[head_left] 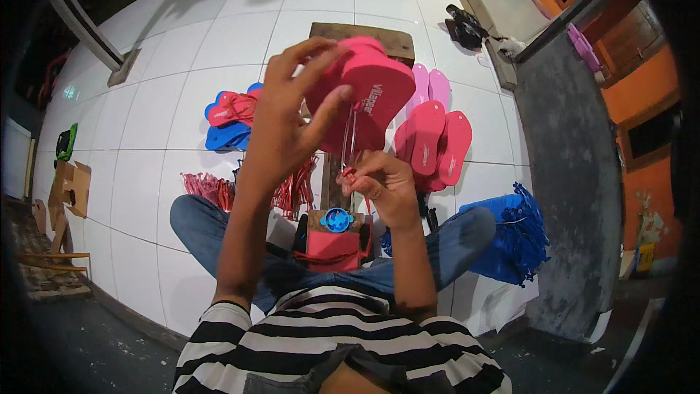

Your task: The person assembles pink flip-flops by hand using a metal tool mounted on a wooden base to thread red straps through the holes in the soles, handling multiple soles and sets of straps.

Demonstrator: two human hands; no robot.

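Bright pink flip-flop soles (375, 84) are raised in front of me over a wooden bench. My left hand (302, 98) grips them from the left, its thumb across the face of the front sole. Below, my right hand (383, 182) is closed in a pinch on a small red piece at the lower end of a thin metal wire tool (351, 135). The tool's upper end meets the front sole; whether it passes through the foam cannot be made out. A red strap hangs beside the right fingers.
A small blue dish (337, 220) stands on the bench (397, 44) between my knees. Left lie blue soles (227, 138) and bundles of red straps (295, 188). Pink soles (456, 147) lie right, with blue straps (526, 237) by my right knee. A cardboard box (76, 188) stands far left.
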